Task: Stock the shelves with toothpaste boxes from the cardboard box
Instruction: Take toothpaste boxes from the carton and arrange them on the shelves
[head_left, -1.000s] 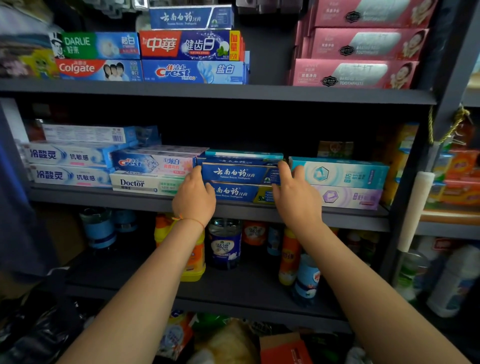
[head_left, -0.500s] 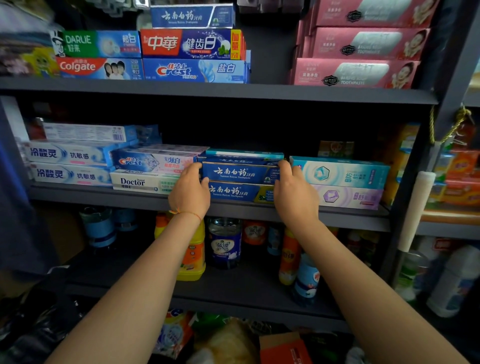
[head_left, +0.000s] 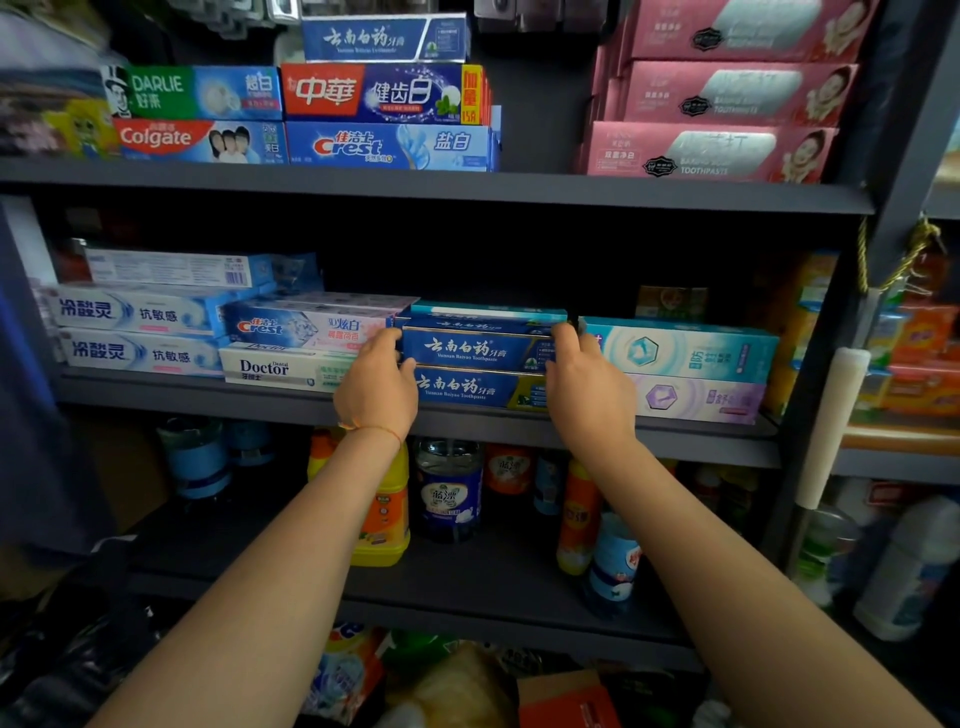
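**Both hands at the blue stack on the middle shelf**

The person's left hand (head_left: 375, 385) and right hand (head_left: 586, 387) flank a stack of dark blue toothpaste boxes (head_left: 475, 349) on the middle shelf (head_left: 691, 439). The left grip is curled against the stack's left end, thumb touching the front corner of the upper box; the right grip wraps the right end, fingers hooked round the corner of that same box. So each hand holds one end of it, the box lying lengthwise between them. I count two blue boxes showing full fronts, one atop the other, and above them the edges of two thinner layers, the top one teal.

Just left of the stack sit a Crest box (head_left: 304, 325) over a Doctor box (head_left: 283, 369). Just right, touching the right hand, lie a teal box (head_left: 685, 351) over a lilac box (head_left: 698, 399). Three pink boxes (head_left: 722, 93) are stacked on the shelf above. On the lower shelf stand bottles, among them a yellow bottle (head_left: 382, 512). The cardboard box is not something I can pick out
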